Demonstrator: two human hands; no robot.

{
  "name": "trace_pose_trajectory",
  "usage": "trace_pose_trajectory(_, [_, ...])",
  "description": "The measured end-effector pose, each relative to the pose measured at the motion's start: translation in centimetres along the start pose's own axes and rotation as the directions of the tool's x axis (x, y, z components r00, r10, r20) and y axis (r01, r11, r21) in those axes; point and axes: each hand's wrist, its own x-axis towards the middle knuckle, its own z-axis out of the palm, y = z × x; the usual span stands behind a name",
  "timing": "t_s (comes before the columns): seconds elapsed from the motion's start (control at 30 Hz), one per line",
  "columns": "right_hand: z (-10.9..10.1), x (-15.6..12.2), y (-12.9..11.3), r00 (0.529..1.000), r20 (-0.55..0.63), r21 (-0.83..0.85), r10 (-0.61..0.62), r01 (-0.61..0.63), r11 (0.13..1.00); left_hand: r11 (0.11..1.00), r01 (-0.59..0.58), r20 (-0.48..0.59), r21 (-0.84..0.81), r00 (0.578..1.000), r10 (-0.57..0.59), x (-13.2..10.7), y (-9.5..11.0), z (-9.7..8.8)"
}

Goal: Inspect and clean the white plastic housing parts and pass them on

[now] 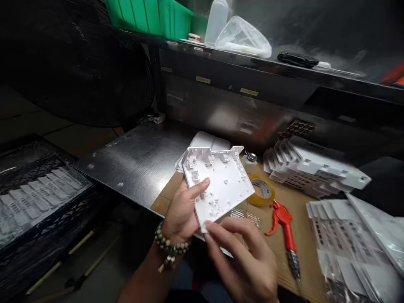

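A white moulded plastic housing [225, 185], its inner side up with small clips and ribs along the edges, is held tilted above the bench. My left hand [186, 204], with a beaded bracelet at the wrist, grips its left edge, thumb on the inner face. At the lower corner, the thumb and forefinger of my right hand [243, 252] pinch the housing; the other fingers are curled and slightly blurred. Whether a small part sits between those fingertips is hidden. Behind the housing lie a white padded bundle [203, 139] and a roll of yellow tape [261, 190].
A red air blow gun [284, 223] lies on the cardboard [303, 252]. White housings [315, 162] and bagged parts [344, 235] are stacked at right. A crate [44, 227] with white parts stands left. Overhead, a shelf [195, 49] carries a green bin [148, 19] and a bottle [217, 21].
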Motion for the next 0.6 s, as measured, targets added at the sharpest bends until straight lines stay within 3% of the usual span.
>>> trace_pose_trajectory(0.17, [-0.7,0.1,0.9,0.989,0.146,-0.005,-0.009,0.010,1.000,1.000,0.024,0.027,-0.002,0.999,-0.024,0.6,-0.1,-1.0])
trace_pose_trajectory(0.37, [-0.4,0.6,0.4,0.995,0.102,0.019,0.014,-0.016,1.000,0.999,0.032,0.048,0.001,0.998,-0.032,0.7,-0.3,-1.2])
trace_pose_trajectory(0.47, [-0.2,0.3,0.7,0.990,0.140,0.026,0.008,-0.012,1.000,0.999,0.048,0.064,-0.004,0.997,-0.048,1.1,-0.1,-1.4])
trace_pose_trajectory(0.53, [-1.2,-0.3,1.9,0.988,0.135,-0.023,0.072,-0.069,0.997,0.997,0.074,0.064,-0.001,0.995,-0.074,1.4,0.6,-2.1])
trace_pose_trajectory(0.6, [-3.1,-1.1,3.8,0.979,0.032,-0.099,0.203,-0.199,0.975,0.994,0.111,0.049,-0.006,0.993,-0.110,1.6,1.7,-3.2])
